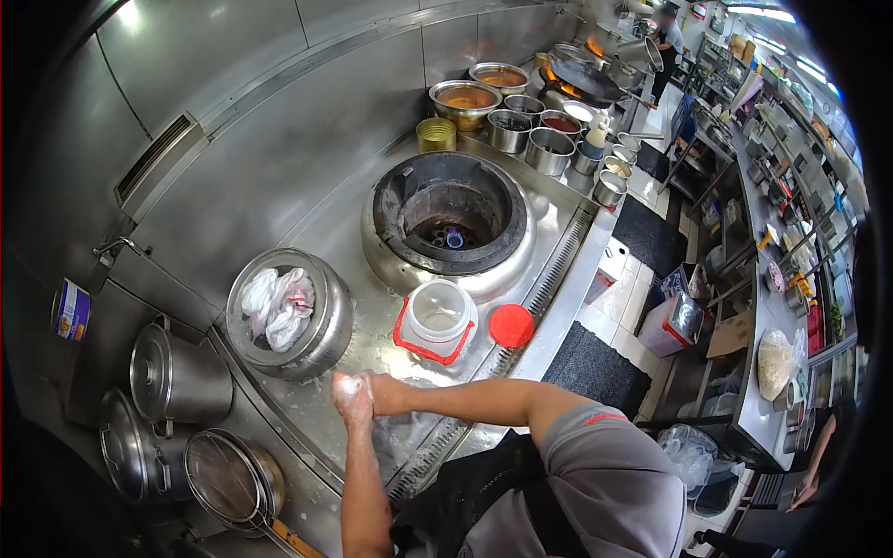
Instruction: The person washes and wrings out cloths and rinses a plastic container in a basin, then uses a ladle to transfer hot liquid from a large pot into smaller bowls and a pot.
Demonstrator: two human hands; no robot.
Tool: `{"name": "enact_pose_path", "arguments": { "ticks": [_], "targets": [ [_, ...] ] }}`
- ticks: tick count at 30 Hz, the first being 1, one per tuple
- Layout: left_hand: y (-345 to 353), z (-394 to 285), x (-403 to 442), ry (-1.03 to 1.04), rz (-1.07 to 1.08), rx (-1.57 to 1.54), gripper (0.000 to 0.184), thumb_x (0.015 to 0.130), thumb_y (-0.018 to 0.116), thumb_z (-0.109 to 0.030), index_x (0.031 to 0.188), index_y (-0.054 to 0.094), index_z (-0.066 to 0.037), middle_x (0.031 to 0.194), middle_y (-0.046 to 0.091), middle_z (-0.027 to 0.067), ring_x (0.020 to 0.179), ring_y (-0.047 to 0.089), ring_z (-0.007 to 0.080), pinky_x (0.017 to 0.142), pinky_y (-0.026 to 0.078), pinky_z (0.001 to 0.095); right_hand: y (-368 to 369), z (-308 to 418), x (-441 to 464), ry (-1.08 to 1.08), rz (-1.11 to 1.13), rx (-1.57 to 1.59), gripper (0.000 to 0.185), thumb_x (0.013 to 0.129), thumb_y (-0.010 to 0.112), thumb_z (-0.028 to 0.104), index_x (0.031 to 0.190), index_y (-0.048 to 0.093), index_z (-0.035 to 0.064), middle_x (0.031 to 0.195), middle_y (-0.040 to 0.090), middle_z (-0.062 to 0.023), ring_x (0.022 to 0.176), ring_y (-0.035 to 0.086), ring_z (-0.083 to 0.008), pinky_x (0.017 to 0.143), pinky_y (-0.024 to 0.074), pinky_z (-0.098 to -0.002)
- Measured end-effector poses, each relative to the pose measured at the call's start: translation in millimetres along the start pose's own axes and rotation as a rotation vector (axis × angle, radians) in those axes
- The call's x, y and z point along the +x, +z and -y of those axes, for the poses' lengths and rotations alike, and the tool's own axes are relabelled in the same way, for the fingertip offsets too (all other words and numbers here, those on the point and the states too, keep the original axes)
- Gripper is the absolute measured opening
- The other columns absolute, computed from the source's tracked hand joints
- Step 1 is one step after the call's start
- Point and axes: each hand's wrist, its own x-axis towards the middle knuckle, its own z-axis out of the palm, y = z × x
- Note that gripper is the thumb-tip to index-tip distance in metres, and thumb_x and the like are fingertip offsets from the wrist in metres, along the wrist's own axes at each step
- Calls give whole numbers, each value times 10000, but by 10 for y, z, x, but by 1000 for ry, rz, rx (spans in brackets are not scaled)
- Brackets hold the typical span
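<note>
My left hand point(351, 398) and my right hand point(380, 394) are pressed together above the steel range top, just in front of a steel pot. Both look closed. White matter, like suds or a bit of wet cloth, shows at the left hand; what lies between the palms is hidden. Nearest to them, the steel pot point(327, 337) has white plastic bags point(279, 307) on top. To the right stands an uncovered clear plastic jar point(439, 312) in a white square container with a red rim point(430, 356). A round red lid point(511, 325) lies beside it.
Behind the jar is a wok burner point(450, 216) with a small blue flame. Steel pots of sauces point(550, 152) stand farther back, near a flaming wok point(586, 82) and another person point(666, 42). Lidded stockpots point(177, 372) and a strainer point(223, 476) sit at left.
</note>
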Motion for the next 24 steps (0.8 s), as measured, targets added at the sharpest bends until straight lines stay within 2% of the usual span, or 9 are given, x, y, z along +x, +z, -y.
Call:
{"name": "enact_pose_path", "arguments": {
  "ticks": [2,5,8,9,12,15,21,23,24],
  "targets": [
    [150,185,-11,-206,-88,-237,190,788,694,-71,825,511,-42,786,566,48,740,550,160,700,488,352,170,-17,-13,291,-230,135,825,678,793,280,1348,384,25,1178,596,-289,1076,606,-433,920,489,-476],
    [330,561,-18,-236,-137,-520,197,784,700,-63,815,506,-48,793,563,19,731,539,140,665,483,321,430,-292,36,87,-380,61,837,669,802,294,1332,381,5,1167,590,-292,1065,603,-449,912,485,-495],
    [-49,-88,20,-251,18,-857,200,808,721,-107,825,522,-93,766,569,-6,676,563,100,572,474,275,-185,-181,-69,-116,-81,228,943,669,851,392,1395,382,14,1374,463,-219,1289,453,-337,1081,373,-400],
    [-231,-414,56,-220,98,-758,195,818,715,-102,827,520,-99,764,565,-2,671,556,98,576,463,265,-731,327,-306,-1,128,416,944,735,823,386,1455,324,35,1420,426,-181,1336,388,-337,1112,336,-395],
    [-459,-1029,97,-82,272,-1109,223,851,684,-87,818,464,-110,794,557,14,723,554,96,646,460,265,-901,209,-396,100,432,1579,883,804,789,310,1487,276,84,1394,460,-178,1297,475,-337,1088,396,-478],
    [-444,-1047,185,58,367,-945,221,869,668,-88,825,452,-101,832,575,33,759,550,97,675,456,257,-888,553,-438,40,686,1746,737,830,761,261,1432,371,94,1294,548,-158,1162,600,-309,930,541,-476],
    [-418,-795,310,88,404,-460,218,864,683,-186,784,517,-70,731,540,-15,714,478,76,657,427,275,-649,151,-225,424,265,963,566,818,756,145,1305,476,70,1168,607,-143,934,670,-231,686,574,-359],
    [-271,-579,373,118,328,-368,236,855,678,-215,776,533,-47,689,551,34,658,491,121,630,439,315,-460,144,-105,388,155,925,602,790,761,163,1298,465,30,1109,631,-145,858,661,-257,720,557,-385],
    [-213,-512,409,86,241,-229,240,852,681,-219,785,535,-40,686,552,72,643,500,155,619,445,334,-177,-139,71,125,-171,614,605,786,756,185,1284,461,11,1076,640,-162,868,658,-308,772,545,-407]
  ]
}}
